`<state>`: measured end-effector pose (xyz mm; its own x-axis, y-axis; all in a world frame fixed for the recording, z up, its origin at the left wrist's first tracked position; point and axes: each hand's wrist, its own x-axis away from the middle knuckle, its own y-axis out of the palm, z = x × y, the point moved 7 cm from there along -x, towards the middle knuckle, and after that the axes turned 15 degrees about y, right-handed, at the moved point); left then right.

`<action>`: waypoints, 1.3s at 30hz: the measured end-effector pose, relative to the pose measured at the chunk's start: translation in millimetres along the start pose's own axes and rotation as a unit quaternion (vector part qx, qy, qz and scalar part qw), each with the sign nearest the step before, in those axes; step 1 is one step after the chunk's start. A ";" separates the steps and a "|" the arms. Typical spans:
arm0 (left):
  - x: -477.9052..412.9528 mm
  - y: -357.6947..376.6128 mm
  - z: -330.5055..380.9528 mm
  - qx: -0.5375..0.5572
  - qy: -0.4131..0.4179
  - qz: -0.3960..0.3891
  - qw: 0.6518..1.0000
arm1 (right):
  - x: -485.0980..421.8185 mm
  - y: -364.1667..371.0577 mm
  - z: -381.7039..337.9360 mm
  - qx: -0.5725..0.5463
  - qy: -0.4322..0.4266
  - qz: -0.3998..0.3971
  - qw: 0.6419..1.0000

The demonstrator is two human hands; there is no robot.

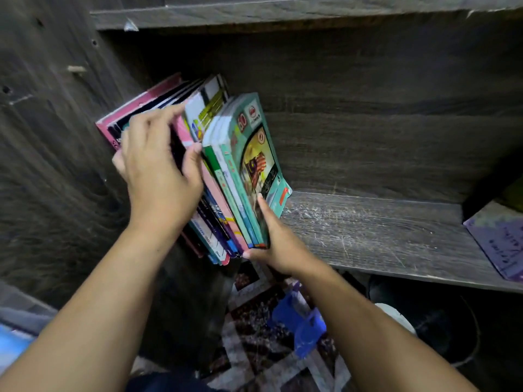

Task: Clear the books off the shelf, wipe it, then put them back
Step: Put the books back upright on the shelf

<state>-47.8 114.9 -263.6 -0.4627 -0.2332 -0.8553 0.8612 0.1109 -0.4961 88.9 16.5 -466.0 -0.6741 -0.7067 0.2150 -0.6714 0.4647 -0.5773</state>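
A row of books (215,165) stands at the left end of the shelf (382,236), leaning against its left wall, their lower spines jutting past the front edge. The left hand (158,165) grips the left part of the row, fingers curled over the tops and the thumb pressed between two books. The right hand (274,244) clamps the lower front corner of the teal book (254,154) at the row's right side, thumb flat on its cover. The bare shelf board right of them is scratched and dusty. A purple book (501,244) lies flat at the right end, well apart from the row.
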 end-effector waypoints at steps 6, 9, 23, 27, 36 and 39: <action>14.4 -9.7 -5.5 -0.039 -0.016 0.009 0.999 | 13.3 1.8 2.6 0.043 0.062 0.011 0.997; 20.6 -7.2 -11.7 -0.076 -0.033 -0.025 0.996 | 16.6 3.2 2.7 0.093 0.086 0.023 0.992; 15.0 -3.8 -19.6 -0.065 -0.031 -0.060 0.996 | 23.6 12.6 -12.6 0.101 0.072 0.114 0.986; 11.7 -7.2 -20.0 -0.067 -0.044 -0.064 0.995 | 28.0 10.9 -13.1 0.076 0.057 0.103 0.990; 3.6 -8.3 -17.1 -0.144 -0.009 -0.106 0.984 | 35.5 -13.9 -51.9 0.085 -0.026 0.082 0.993; 1.4 -9.1 -17.6 -0.163 0.001 -0.112 0.980 | 45.7 -28.5 -89.2 0.107 -0.118 0.142 0.977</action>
<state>-60.0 130.6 -262.9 -0.6334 -0.2861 -0.7190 0.6247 0.3594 -0.6933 49.7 18.6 -369.5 -0.7167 -0.6809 -0.1508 -0.3707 0.5551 -0.7447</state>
